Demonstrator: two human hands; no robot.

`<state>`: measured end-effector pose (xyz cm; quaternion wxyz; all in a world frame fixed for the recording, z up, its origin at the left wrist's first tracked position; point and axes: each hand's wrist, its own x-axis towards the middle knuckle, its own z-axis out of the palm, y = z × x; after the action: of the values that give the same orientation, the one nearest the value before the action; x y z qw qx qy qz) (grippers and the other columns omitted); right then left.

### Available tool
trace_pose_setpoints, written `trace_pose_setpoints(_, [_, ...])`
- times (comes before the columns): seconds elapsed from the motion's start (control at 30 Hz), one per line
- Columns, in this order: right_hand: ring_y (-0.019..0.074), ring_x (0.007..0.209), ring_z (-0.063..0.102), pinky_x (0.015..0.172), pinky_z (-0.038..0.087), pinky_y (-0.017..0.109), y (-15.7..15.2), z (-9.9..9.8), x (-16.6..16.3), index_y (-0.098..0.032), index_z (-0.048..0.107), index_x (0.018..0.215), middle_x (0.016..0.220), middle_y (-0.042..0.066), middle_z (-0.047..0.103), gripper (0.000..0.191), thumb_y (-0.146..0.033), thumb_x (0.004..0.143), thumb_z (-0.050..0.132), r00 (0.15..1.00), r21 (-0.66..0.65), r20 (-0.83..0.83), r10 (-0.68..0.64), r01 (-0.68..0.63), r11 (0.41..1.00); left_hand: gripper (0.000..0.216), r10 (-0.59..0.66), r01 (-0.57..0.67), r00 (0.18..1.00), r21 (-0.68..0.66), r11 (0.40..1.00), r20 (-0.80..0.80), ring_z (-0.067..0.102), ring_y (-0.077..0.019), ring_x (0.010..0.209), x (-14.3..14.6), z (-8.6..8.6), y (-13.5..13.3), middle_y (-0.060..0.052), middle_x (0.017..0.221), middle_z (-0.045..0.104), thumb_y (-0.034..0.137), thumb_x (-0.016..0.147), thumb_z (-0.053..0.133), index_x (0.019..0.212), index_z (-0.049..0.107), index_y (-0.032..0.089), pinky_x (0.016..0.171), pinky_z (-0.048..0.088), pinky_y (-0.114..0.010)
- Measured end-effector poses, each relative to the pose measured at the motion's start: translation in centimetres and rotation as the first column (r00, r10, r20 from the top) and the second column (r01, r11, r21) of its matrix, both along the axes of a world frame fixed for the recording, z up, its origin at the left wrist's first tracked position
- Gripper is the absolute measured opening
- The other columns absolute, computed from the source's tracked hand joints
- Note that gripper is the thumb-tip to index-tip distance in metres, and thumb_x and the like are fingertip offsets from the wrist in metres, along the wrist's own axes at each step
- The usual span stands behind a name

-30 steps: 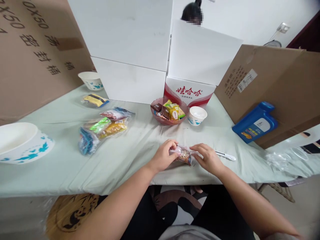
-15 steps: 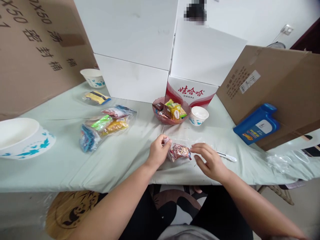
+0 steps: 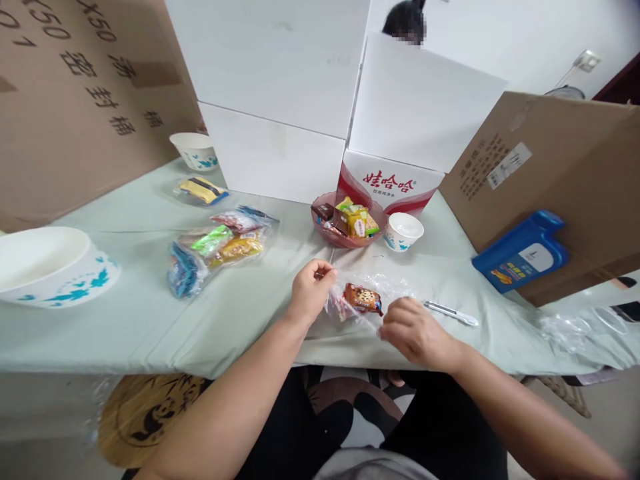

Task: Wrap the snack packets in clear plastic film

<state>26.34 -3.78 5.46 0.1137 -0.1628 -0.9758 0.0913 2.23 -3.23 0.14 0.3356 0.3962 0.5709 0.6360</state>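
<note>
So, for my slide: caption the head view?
Left hand and right hand hold a clear snack bag near a pink bowl.

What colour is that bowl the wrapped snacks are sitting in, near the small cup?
The bowl is translucent pinkish red; the head view shows it.

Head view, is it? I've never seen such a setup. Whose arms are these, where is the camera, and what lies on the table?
No machine here: these are a person's own bare arms, filmed by a camera worn on the head, looking forward and down. The left hand pinches one end of a clear bag holding snack packets; the right hand grips its near corner. On the pale green table lie a pink bowl of snacks, a small paper cup, a white cutter, a blue bottle and a fuller snack bag.
</note>
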Motion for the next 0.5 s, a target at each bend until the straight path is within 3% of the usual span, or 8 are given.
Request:
trace_pose_setpoints(0.1, [0.0201, 0.085, 0.057, 0.082, 0.044, 0.036, -1.5, 1.1, 0.5, -0.022, 0.064, 0.087, 0.079, 0.004, 0.064, 0.018, -0.036, 0.093, 0.055, 0.964, -0.123, 0.194, 0.184, -0.162, 0.979, 0.016, 0.029, -0.03, 0.993, 0.009, 0.999, 0.113, 0.053, -0.0098, 0.053, -0.2, 0.2, 0.2, 0.004, 0.059, 0.057, 0.031, 0.066, 0.065, 0.069, 0.057, 0.018, 0.055, 0.042, -0.021])
trace_pose_setpoints(0.2, [0.0179, 0.079, 0.058, 0.072, 0.046, 0.03, -1.6, 1.7, 0.1, -0.021, 0.064, 0.093, 0.08, 0.005, 0.065, 0.021, -0.036, 0.096, 0.049, 0.978, -0.202, 0.157, 0.134, -0.101, 0.974, 0.018, 0.036, -0.038, 0.989, 0.012, 0.999, 0.142, 0.049, -0.0077, 0.047, -0.3, 0.3, 0.3, 0.005, 0.056, 0.055, 0.032, 0.065, 0.067, 0.069, 0.057, 0.018, 0.047, 0.039, -0.019])
trace_pose_setpoints(0.33, [0.0193, 0.095, 0.058, 0.084, 0.047, 0.033, 0.1, 0.9, -2.5, -0.019, 0.063, 0.109, 0.102, 0.01, 0.066, 0.025, -0.023, 0.099, 0.041, 0.999, -0.113, -0.039, -0.011, 0.007, 0.994, 0.026, -0.005, 0.007, 0.985, -0.006, 1.0, 0.175, 0.04, -0.0053, 0.035, -0.3, 0.4, 0.3, 0.006, 0.054, 0.054, 0.038, 0.064, 0.07, 0.074, 0.057, 0.018, 0.036, 0.029, -0.018])
trace_pose_setpoints(0.43, [0.0253, 0.119, 0.049, 0.099, 0.04, 0.041, 1.5, -0.9, -5.0, -0.018, 0.057, 0.126, 0.129, 0.014, 0.057, 0.036, -0.028, 0.091, 0.054, 0.999, -0.021, 0.047, 0.013, -0.012, 1.0, 0.03, 0.018, -0.019, 0.969, 0.002, 1.0, 0.246, 0.042, -0.005, 0.036, -0.4, 0.8, 0.4, 0.006, 0.055, 0.054, 0.039, 0.061, 0.073, 0.075, 0.057, 0.017, 0.036, 0.031, -0.017])
trace_pose_setpoints(0.5, [0.0283, 0.121, 0.046, 0.099, 0.038, 0.044, 2.1, -1.9, -6.1, -0.019, 0.05, 0.136, 0.133, 0.014, 0.054, 0.053, -0.034, 0.086, 0.061, 0.988, 0.016, 0.152, 0.019, -0.022, 1.0, 0.032, 0.045, -0.042, 0.96, -0.018, 0.999, 0.278, 0.043, -0.0049, 0.038, -0.7, 1.1, 0.4, 0.007, 0.054, 0.053, 0.04, 0.059, 0.074, 0.074, 0.056, 0.017, 0.037, 0.032, -0.016])
